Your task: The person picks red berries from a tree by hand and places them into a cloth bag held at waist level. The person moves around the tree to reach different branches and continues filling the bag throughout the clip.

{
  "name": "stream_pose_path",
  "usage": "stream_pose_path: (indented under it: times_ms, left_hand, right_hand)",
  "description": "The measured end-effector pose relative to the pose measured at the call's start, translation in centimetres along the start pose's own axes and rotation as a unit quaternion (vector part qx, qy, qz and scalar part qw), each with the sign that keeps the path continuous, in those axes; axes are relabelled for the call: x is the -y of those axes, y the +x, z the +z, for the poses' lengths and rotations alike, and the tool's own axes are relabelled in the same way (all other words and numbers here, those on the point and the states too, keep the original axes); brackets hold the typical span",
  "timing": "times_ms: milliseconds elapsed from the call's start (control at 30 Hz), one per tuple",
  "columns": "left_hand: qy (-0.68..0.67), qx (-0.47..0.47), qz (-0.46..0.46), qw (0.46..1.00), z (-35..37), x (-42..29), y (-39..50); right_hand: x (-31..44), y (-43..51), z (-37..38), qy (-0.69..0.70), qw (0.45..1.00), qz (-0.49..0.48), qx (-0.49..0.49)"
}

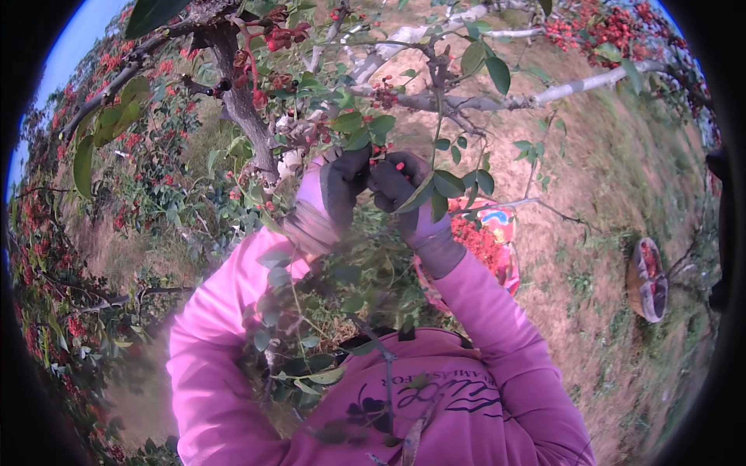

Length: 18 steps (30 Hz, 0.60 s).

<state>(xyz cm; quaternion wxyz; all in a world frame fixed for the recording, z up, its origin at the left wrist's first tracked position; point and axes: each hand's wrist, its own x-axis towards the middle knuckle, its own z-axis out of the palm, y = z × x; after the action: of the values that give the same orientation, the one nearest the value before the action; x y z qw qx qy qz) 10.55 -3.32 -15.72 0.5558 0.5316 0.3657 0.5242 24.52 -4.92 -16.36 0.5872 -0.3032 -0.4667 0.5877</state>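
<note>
My left hand (345, 177), in a dark glove, is raised among the twigs with its fingers bent beside a small cluster of red prickly-ash berries (380, 150). Its fingertips are partly hidden by green leaves (362, 131), so its grip is unclear. Close against it, my right hand (399, 182), gloved too, has its fingers curled in, and a few red berries show between them. A leafy twig (449, 183) hangs in front of the right hand and covers part of it.
Below my right forearm stands a red-rimmed bag (513, 256) filled with red berries (481, 244). Farther right on the grass sits a lined basket (640, 291) holding some berries. A rough trunk (245, 99) rises on the left; a pale branch (524, 100) crosses above my hands. Blurred leaves hang before my chest.
</note>
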Motion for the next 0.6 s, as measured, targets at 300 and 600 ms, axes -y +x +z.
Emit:
stream_pose_path:
  times_ms: [300, 600]
  left_hand:
    - [-0.027, -0.041, 0.074, 0.996, 2.0, -1.6, -0.5]
    - [-0.199, -0.077, -0.084, 0.973, 2.3, -2.8, -1.0]
  right_hand:
    - [2.0, -0.7, 0.1, -0.099, 0.994, 0.028, 0.029]
    - [1.8, 0.3, 1.7, 0.081, 0.995, 0.043, -0.043]
